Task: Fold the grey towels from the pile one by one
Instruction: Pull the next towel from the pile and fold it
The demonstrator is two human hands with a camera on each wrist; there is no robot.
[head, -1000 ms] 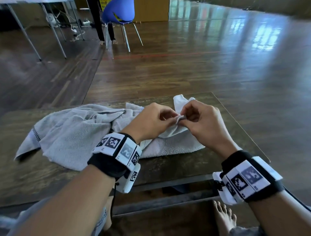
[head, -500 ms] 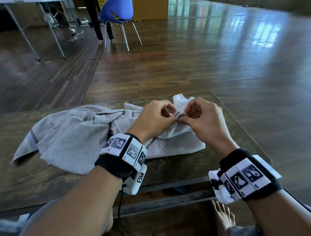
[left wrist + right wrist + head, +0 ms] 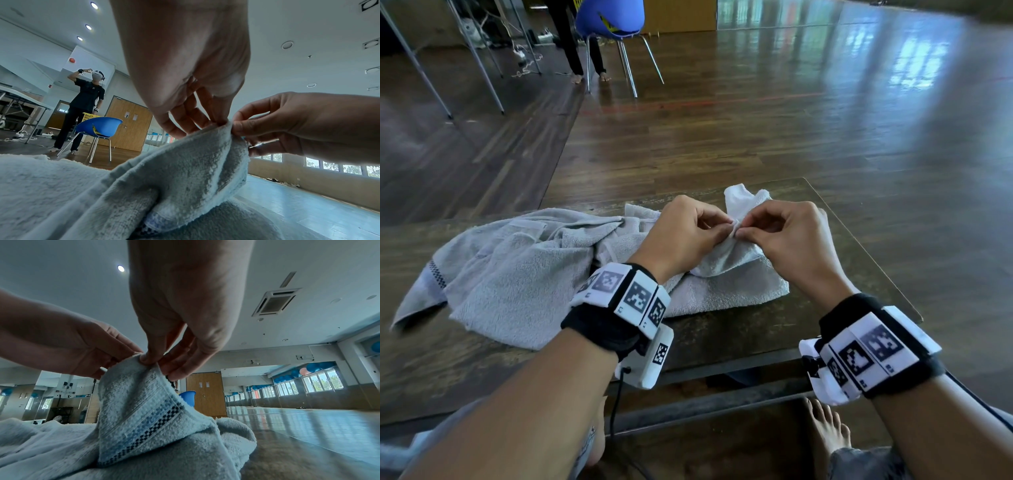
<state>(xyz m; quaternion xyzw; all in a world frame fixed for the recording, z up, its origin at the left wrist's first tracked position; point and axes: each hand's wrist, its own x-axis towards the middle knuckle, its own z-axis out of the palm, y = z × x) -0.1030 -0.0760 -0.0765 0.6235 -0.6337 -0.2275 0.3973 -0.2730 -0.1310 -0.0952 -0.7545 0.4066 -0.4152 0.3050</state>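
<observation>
A pile of grey towels (image 3: 517, 274) lies crumpled across the dark table (image 3: 722, 335). My left hand (image 3: 688, 233) and right hand (image 3: 780, 233) meet above the pile's right part. Both pinch the same raised corner of a grey towel (image 3: 734, 228), fingertip to fingertip. In the left wrist view the left hand (image 3: 205, 125) holds the corner of the towel (image 3: 185, 170) next to the right hand (image 3: 287, 126). From the right wrist, the right hand (image 3: 160, 363) pinches the towel (image 3: 144, 410) at its peak, and a dark checked band runs down the cloth.
The table's right edge (image 3: 876, 260) and near edge (image 3: 722, 373) are close to my hands. A blue chair (image 3: 613, 24) and a standing person's legs (image 3: 571, 44) are far back on the wooden floor. My bare foot (image 3: 828, 428) shows under the table.
Both hands have lifted the pinched towel corner slightly and shifted their fingertips on it. The rest of the pile has stayed put.
</observation>
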